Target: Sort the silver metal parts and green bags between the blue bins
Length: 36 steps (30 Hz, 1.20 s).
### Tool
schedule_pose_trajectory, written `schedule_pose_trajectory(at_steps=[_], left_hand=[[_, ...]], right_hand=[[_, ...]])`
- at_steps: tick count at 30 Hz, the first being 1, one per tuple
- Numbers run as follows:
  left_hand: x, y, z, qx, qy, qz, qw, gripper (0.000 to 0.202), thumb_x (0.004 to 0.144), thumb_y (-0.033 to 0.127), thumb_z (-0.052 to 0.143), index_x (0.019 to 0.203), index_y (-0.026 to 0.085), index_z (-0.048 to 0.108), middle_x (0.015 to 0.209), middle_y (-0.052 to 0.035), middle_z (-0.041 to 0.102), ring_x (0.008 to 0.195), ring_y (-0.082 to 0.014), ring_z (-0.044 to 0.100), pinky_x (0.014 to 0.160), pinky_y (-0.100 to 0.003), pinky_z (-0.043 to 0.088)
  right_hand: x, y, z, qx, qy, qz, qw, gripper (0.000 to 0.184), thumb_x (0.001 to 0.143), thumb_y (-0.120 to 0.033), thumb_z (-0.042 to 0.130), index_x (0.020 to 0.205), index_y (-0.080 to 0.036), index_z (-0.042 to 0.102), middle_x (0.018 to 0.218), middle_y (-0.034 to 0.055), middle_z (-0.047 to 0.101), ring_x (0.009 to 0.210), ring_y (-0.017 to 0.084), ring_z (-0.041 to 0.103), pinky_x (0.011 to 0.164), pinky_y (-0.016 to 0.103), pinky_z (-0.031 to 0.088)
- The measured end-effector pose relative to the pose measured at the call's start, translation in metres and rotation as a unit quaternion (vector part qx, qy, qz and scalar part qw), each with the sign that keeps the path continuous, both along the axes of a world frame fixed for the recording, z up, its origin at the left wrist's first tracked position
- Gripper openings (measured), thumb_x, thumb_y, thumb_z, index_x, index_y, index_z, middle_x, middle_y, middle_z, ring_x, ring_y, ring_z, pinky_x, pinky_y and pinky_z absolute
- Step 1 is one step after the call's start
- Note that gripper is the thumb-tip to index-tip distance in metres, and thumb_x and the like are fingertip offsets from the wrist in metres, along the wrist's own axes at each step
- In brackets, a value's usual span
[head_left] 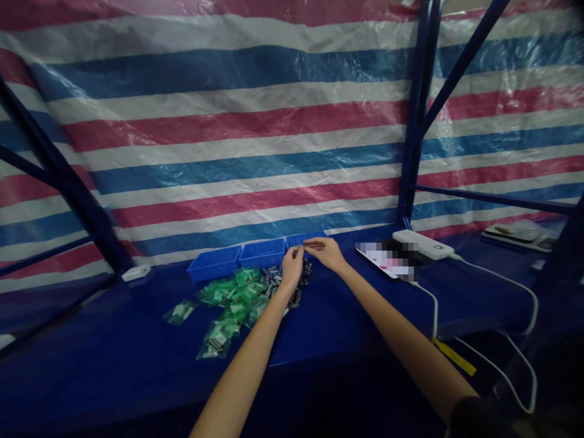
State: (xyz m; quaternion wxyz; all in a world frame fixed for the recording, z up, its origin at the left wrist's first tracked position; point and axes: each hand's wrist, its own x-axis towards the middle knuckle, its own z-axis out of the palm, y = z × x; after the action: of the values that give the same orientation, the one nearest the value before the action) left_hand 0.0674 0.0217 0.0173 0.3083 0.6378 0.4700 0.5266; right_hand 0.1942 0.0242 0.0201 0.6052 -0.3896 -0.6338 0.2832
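My left hand and my right hand meet in front of the rightmost blue bin. Both have their fingers pinched together, and a tiny item between the fingertips is too small to name. Below and around my left hand spreads a pile of small dark and silvery cylindrical pieces, partly hidden by that hand and forearm. To the left of this pile lie several green-tinted clear plastic bags with small pale parts inside. One small bag rests apart at the far left of the heap.
Two more blue bins stand in the row at the back. On the right, a phone and a white power bank have white cables attached. A small white box sits by the left post. Blue rack posts frame the table.
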Motion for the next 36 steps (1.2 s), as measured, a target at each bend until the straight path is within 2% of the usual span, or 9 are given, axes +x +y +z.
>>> schedule_pose_trajectory(at_steps=[4, 8, 13, 21, 24, 27, 29, 32, 36], left_hand=[[-0.001, 0.000, 0.000, -0.001, 0.008, 0.007, 1.000, 0.022, 0.078, 0.036, 0.048, 0.072, 0.017, 0.058, 0.065, 0.0003, 0.056, 0.063, -0.0126, 0.049, 0.060, -0.023, 0.037], [-0.002, 0.000, 0.000, -0.010, 0.004, 0.028, 1.000, 0.019, 0.079, 0.032, 0.046, 0.072, 0.017, 0.057, 0.067, -0.0004, 0.057, 0.064, -0.0129, 0.051, 0.061, -0.023, 0.038], [0.000, -0.002, 0.000, -0.027, 0.000, 0.044, 0.999, 0.016, 0.078, 0.028, 0.043, 0.072, 0.018, 0.054, 0.066, 0.0002, 0.055, 0.064, -0.0130, 0.051, 0.062, -0.024, 0.038], [0.003, -0.007, 0.004, -0.036, 0.010, 0.031, 0.999, 0.018, 0.080, 0.030, 0.042, 0.072, 0.018, 0.053, 0.066, 0.0005, 0.055, 0.067, -0.0136, 0.052, 0.064, -0.024, 0.039], [0.004, -0.009, 0.006, -0.036, 0.005, 0.028, 0.999, 0.017, 0.080, 0.030, 0.042, 0.073, 0.019, 0.053, 0.066, 0.0007, 0.055, 0.068, -0.0134, 0.052, 0.065, -0.024, 0.040], [0.004, -0.009, 0.006, -0.029, -0.001, 0.027, 0.999, 0.018, 0.080, 0.031, 0.041, 0.073, 0.018, 0.053, 0.068, 0.0005, 0.056, 0.068, -0.0132, 0.052, 0.066, -0.024, 0.040], [0.003, -0.009, 0.006, -0.030, -0.006, 0.028, 0.999, 0.019, 0.080, 0.031, 0.040, 0.073, 0.018, 0.053, 0.068, 0.0004, 0.055, 0.068, -0.0133, 0.052, 0.066, -0.025, 0.039], [0.002, -0.008, 0.007, -0.033, -0.016, 0.031, 0.999, 0.018, 0.079, 0.030, 0.041, 0.073, 0.018, 0.052, 0.068, 0.0003, 0.055, 0.068, -0.0136, 0.052, 0.066, -0.025, 0.039], [-0.001, -0.008, 0.009, -0.024, -0.005, 0.044, 0.999, 0.017, 0.079, 0.028, 0.041, 0.071, 0.018, 0.051, 0.069, -0.0003, 0.056, 0.069, -0.0141, 0.053, 0.068, -0.025, 0.039]], right_hand=[[-0.006, 0.000, -0.005, -0.054, 0.009, -0.004, 0.998, 0.018, 0.070, -0.021, 0.063, 0.086, -0.015, 0.070, 0.083, 0.0073, 0.072, 0.079, 0.019, 0.068, 0.077, 0.033, 0.054], [-0.008, 0.002, -0.009, -0.125, 0.027, -0.030, 0.991, 0.022, 0.076, -0.026, 0.059, 0.090, -0.013, 0.068, 0.084, 0.0087, 0.072, 0.076, 0.019, 0.068, 0.066, 0.027, 0.055], [-0.003, 0.007, -0.016, -0.148, -0.012, -0.078, 0.986, 0.028, 0.082, -0.032, 0.049, 0.084, -0.014, 0.070, 0.074, 0.0053, 0.071, 0.070, 0.016, 0.067, 0.057, 0.022, 0.053], [0.006, 0.013, -0.018, -0.171, 0.036, -0.085, 0.981, 0.021, 0.065, -0.037, 0.069, 0.060, -0.017, 0.068, 0.058, 0.0030, 0.067, 0.059, 0.018, 0.065, 0.056, 0.027, 0.054], [0.006, 0.007, -0.009, -0.166, 0.098, -0.036, 0.981, 0.021, 0.067, -0.033, 0.069, 0.082, -0.018, 0.071, 0.075, 0.0048, 0.072, 0.071, 0.018, 0.067, 0.061, 0.026, 0.055], [0.004, 0.002, -0.001, -0.127, 0.129, 0.038, 0.983, 0.041, 0.070, -0.030, 0.067, 0.110, -0.023, 0.063, 0.105, 0.0059, 0.068, 0.086, 0.017, 0.066, 0.067, 0.027, 0.055], [0.004, 0.002, 0.000, -0.117, 0.091, 0.044, 0.988, 0.040, 0.070, -0.030, 0.067, 0.109, -0.022, 0.064, 0.108, 0.0068, 0.067, 0.088, 0.018, 0.065, 0.068, 0.028, 0.055], [0.006, 0.004, -0.005, -0.093, -0.014, 0.001, 0.996, 0.026, 0.066, -0.024, 0.068, 0.091, -0.019, 0.071, 0.093, 0.0061, 0.071, 0.081, 0.018, 0.066, 0.073, 0.030, 0.053], [0.013, 0.002, -0.011, -0.065, -0.185, -0.047, 0.979, 0.018, 0.063, -0.024, 0.068, 0.080, -0.023, 0.073, 0.078, 0.0009, 0.072, 0.067, 0.016, 0.065, 0.065, 0.026, 0.051]])
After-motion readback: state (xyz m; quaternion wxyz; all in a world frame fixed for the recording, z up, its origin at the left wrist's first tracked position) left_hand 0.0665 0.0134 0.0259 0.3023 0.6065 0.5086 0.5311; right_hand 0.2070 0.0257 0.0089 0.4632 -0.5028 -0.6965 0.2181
